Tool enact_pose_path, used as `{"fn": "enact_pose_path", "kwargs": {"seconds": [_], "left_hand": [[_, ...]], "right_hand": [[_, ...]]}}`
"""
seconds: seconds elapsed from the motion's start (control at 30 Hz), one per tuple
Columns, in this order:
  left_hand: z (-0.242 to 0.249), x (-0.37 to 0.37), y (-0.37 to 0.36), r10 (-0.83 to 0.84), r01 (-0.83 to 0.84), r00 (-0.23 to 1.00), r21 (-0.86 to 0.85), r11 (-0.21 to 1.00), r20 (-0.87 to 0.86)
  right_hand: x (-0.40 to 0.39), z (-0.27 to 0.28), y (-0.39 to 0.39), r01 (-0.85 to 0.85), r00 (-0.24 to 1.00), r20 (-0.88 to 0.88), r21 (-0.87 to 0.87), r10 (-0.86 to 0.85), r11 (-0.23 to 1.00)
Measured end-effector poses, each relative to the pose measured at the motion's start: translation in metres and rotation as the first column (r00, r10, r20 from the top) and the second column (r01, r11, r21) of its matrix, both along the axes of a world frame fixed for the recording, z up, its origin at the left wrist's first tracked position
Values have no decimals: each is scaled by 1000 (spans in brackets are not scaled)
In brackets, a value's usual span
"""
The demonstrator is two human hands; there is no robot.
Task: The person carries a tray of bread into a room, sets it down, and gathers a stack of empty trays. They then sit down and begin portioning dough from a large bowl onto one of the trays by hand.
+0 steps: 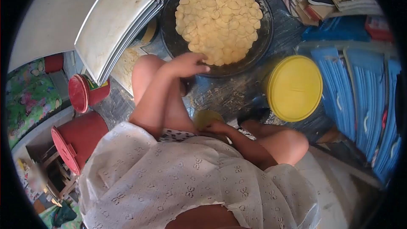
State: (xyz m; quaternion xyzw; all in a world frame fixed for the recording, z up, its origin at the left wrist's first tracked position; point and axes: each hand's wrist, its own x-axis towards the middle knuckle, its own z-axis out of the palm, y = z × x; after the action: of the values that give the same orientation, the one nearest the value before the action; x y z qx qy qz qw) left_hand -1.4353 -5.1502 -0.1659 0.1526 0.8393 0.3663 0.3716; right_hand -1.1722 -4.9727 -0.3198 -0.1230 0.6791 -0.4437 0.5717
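Note:
A wide dark basin (265, 38) stands on the floor, and many flattened pale dough pieces (218, 21) overlap in a broad round heap inside it. My left hand (190, 65) is at the basin's near rim, its fingers loosely bent and apart, with nothing visible between them. Between my legs, my right hand (216, 127) reaches to a small yellowish round dish (207, 117). Its fingers overlap the dish and look curled at its edge; part of the hand and dish is in shadow.
Right of the basin sits a yellow round lid (295, 88). Stacked metal trays (116, 21) lean at upper left, above a small red bucket (82, 93) and a larger red bucket (85, 138). Blue folded plastic items (360, 93) line the right side. Crumbs lie on the dark floor (224, 91).

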Motion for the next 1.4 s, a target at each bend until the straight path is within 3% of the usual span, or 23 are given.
{"fn": "enact_pose_path", "kwargs": {"seconds": [0.2, 0.3, 0.43, 0.5, 0.53, 0.6, 0.63, 0.7, 0.77, 0.8, 0.83, 0.87, 0.93, 0.97, 1.03, 1.07, 1.1, 1.17, 1.27, 1.3, 1.33, 1.37, 1.4], "left_hand": [[13, -42, -16, 100, -93, 995, -180, 979, 30], [18, -52, -15, 102, -89, 993, -173, 981, 68], [15, -59, -14, 97, -120, 983, -148, 982, -154], [37, -56, -8, 184, -209, 937, -52, 977, -296], [40, -48, -9, 195, -223, 934, -61, 973, -298], [51, -37, -23, 563, -439, 664, 354, 826, -491], [59, -33, -40, 633, -498, 582, 392, 774, -511], [62, -20, -86, 836, -614, 234, 592, 523, -496], [59, 1, -152, 624, -689, -184, 553, 469, -759], [50, 14, -191, 523, -800, -273, 493, 343, -807], [36, 29, -230, 516, -840, -366, 514, 176, -775], [27, 44, -258, 472, -909, -395, 408, -79, -789], [14, 66, -298, 575, -920, -379, 231, -316, -725], [-4, 76, -327, 571, -919, -381, 229, -321, -727], [-37, 82, -373, 913, -975, -116, 219, -30, -391], [-30, 84, -372, 941, -993, -8, 113, 32, -339], [-34, 83, -376, 941, -993, -6, 113, 34, -338], [-44, 79, -377, 816, -997, -5, 69, 43, -579], [-70, 74, -398, 820, -1000, 31, -20, 24, -571], [-76, 74, -412, 842, -977, 206, -53, 208, -499], [-73, 73, -411, 964, -994, -7, 103, 21, -266], [-68, 74, -408, 980, -961, -198, 193, -197, 12], [-63, 75, -409, 954, -947, -237, 177, -269, 182]], "right_hand": [[-53, 63, 21, -12, 993, 117, 138, -5, 990], [-65, 54, 29, 144, 989, -29, 95, -142, 985], [-86, 43, 33, 99, 994, -52, 3, -99, 995], [-109, 68, 31, -1, 991, -130, 165, 23, 986], [-113, 67, 31, 27, 979, -205, 159, 6, 987], [-114, 70, 34, 142, 936, -342, 135, -88, 981], [-113, 71, 34, 233, 902, -397, 113, -171, 966], [-121, 70, 46, 278, 909, -327, 12, -259, 961], [-121, 88, 63, 409, 837, -428, 72, -342, 910], [-123, 107, 69, 442, 823, -447, 115, -351, 889], [-124, 122, 74, 478, 807, -467, 154, -362, 865], [-123, 111, 85, 496, 778, -504, 125, -376, 859], [-122, 93, 104, 525, 762, -488, 78, -426, 848], [-122, 93, 108, 531, 765, -480, 93, -429, 842], [-122, 100, 111, 561, 783, -407, 135, -471, 817], [-121, 102, 109, 563, 782, -407, 135, -472, 816], [-121, 104, 106, 575, 776, -394, 120, -492, 810], [-121, 106, 100, 592, 766, -385, 109, -515, 798], [-118, 110, 90, 592, 746, -429, 79, -509, 802], [-116, 112, 85, 570, 750, -456, 78, -479, 818], [-115, 114, 83, 547, 752, -483, 78, -449, 833], [-113, 110, 83, 567, 738, -490, 80, -463, 820], [-112, 103, 84, 558, 745, -490, 85, -453, 826]]}}
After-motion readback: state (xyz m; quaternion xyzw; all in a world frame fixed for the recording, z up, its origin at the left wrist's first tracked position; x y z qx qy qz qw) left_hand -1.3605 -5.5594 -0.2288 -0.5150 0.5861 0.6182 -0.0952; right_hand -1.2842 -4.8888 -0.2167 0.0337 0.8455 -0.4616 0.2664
